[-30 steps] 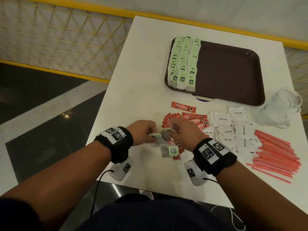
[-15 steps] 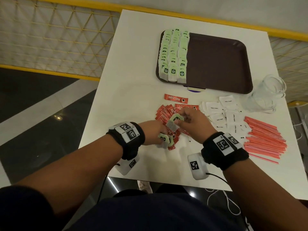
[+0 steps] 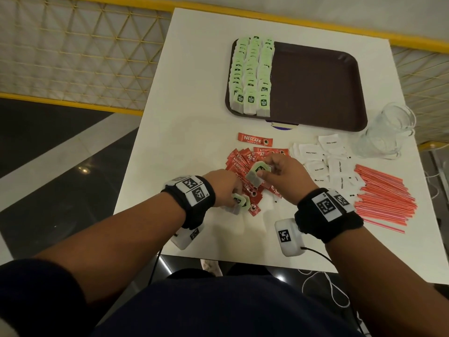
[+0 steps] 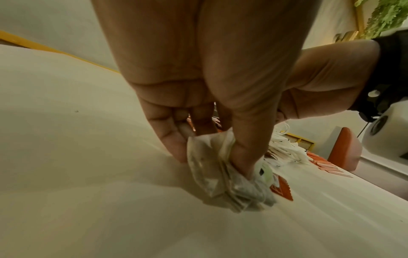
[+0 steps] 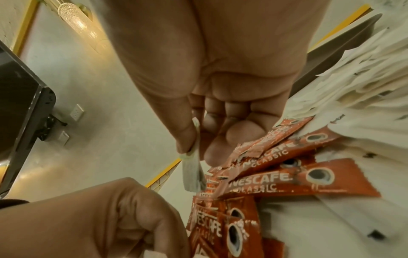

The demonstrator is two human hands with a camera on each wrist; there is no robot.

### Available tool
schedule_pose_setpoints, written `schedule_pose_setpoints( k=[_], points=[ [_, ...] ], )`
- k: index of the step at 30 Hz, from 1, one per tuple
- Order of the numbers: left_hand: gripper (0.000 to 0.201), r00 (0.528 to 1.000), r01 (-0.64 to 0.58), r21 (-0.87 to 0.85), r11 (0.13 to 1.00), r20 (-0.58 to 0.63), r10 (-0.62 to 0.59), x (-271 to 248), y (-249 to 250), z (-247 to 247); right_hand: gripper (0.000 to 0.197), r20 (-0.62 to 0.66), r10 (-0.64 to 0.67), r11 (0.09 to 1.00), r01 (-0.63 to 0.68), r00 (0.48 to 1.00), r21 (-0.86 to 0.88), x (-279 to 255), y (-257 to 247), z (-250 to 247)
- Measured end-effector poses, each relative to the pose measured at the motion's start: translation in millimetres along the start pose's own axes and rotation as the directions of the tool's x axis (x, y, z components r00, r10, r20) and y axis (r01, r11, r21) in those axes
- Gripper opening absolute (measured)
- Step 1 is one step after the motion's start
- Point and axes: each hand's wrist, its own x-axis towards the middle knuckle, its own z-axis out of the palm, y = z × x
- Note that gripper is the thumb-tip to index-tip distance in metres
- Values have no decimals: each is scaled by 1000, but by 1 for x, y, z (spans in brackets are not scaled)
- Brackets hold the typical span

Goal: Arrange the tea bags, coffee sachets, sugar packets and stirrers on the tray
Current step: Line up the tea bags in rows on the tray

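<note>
Surface: white, carrying the tray and all the loose items.
Tray: dark brown, set at the far side of the surface; its left part is filled by three rows of green-labelled tea bags, the rest is bare.
Stirrers: a red pile is laid at the right edge of the surface.
Clear cup: seen lying just beside the tray's near right corner.
Sugar packets: white, scattered between the stirrers and the coffee sachets.
Coffee sachets: a red heap is spread under both hands; one lone sachet is laid apart, nearer the tray.
Left grip: fingers are curled round a bunch of tea bags, pressed down onto the surface.
Right grip: a single tea bag is pinched between thumb and fingers, held above the sachets.
</note>
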Motion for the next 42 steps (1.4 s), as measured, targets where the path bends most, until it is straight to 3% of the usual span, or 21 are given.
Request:
schedule_pose_setpoints(
  k=[7, 13, 20, 24, 27, 31, 34, 42],
  points=[
    [15, 999, -2, -178, 984, -43, -6, 1, -7, -13, 6, -43, 46, 998, -44, 998, 43, 13, 3, -15],
    [14, 970, -17, -368, 930, -231, -74, 14, -14, -54, 7, -32, 146, 940, -129, 989, 316, 40, -1, -38],
    [15, 873, -27, -570, 821, -413, -258, 44, -32, -95, 15, -58, 108, 958, -88, 992, 273, 110, -5, -68],
    [17, 809, -54, -702, 710, -448, -381, 62, -43, -108, 12, -86, 53, 998, -50, 995, 42, 154, 2, -72],
    [15, 783, -54, -747, 663, -444, -436, 75, -51, -111, 26, -60, -6, 990, -3, 998, -144, 182, 8, -70],
    [22, 766, -56, -791, 609, -426, -482, 90, -59, -111, 31, 42, -46, 954, 57, 998, -295, 204, 10, -67],
    [22, 769, -55, -808, 587, -409, -491, 99, -61, -113, 30, 56, -40, 952, 55, 998, -301, 212, 11, -66],
    [17, 798, -94, -853, 513, -373, -474, 117, -58, -122, 22, -117, -110, 985, 92, 987, -149, 210, 10, -71]
  ],
)
